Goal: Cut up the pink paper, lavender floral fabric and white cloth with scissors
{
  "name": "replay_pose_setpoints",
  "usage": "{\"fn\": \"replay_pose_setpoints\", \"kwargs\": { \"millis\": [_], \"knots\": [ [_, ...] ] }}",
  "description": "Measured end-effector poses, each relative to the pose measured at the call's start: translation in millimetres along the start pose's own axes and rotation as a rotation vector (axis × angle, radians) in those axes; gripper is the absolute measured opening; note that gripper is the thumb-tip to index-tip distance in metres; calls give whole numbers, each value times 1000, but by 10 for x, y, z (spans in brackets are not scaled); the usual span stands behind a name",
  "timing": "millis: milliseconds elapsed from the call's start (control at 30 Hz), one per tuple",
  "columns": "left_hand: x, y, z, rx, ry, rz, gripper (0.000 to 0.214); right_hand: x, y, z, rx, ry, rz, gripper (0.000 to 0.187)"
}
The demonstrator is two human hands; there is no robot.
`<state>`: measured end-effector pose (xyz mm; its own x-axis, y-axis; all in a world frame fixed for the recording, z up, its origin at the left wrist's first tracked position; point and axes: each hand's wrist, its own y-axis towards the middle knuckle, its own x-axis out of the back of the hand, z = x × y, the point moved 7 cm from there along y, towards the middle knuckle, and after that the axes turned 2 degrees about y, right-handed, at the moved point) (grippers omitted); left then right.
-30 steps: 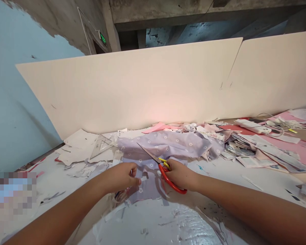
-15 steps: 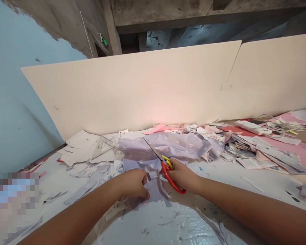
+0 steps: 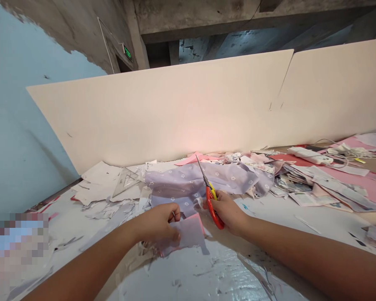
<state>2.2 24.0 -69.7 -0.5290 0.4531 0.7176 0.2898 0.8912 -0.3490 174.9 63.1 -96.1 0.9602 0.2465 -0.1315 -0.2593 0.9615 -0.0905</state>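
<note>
My right hand (image 3: 227, 211) grips a pair of scissors (image 3: 210, 197) with red handles and yellow inner grips, their steel blades pointing away from me over the cloth. My left hand (image 3: 156, 224) pinches a lilac fabric piece (image 3: 189, 233) with a pink edge, and its lower part lies on the white table (image 3: 175, 276). Behind both hands spreads a crumpled lilac cloth (image 3: 200, 179) with a small white flower print. The scissor tips are over this cloth, and I cannot tell whether they touch it.
A transparent set square (image 3: 125, 182) lies on paper scraps (image 3: 97, 184) to the left. A stack of printed papers (image 3: 293, 177), a pink sheet (image 3: 368, 184) and a white power strip (image 3: 310, 155) with cables lie to the right. A beige board (image 3: 159, 113) stands behind.
The scissors have turned more upright, with the blades swinging away from me. The lilac piece in my left hand now shows as a separate pink-edged piece, and that hand has shifted slightly left.
</note>
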Motion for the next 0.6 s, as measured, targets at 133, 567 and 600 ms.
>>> {"fn": "replay_pose_setpoints", "kwargs": {
  "millis": [133,567,600],
  "knots": [
    [-77,-51,2,-7,-144,151,36,-38,-57,54,-1,-33,23,20],
    [-139,-77,-267,-294,128,-116,17,-256,-173,32,-70,-412,519,16],
    [-121,-80,-273,-313,176,-145,18,-247,-154,30,-57,-422,502,18]
  ]
}}
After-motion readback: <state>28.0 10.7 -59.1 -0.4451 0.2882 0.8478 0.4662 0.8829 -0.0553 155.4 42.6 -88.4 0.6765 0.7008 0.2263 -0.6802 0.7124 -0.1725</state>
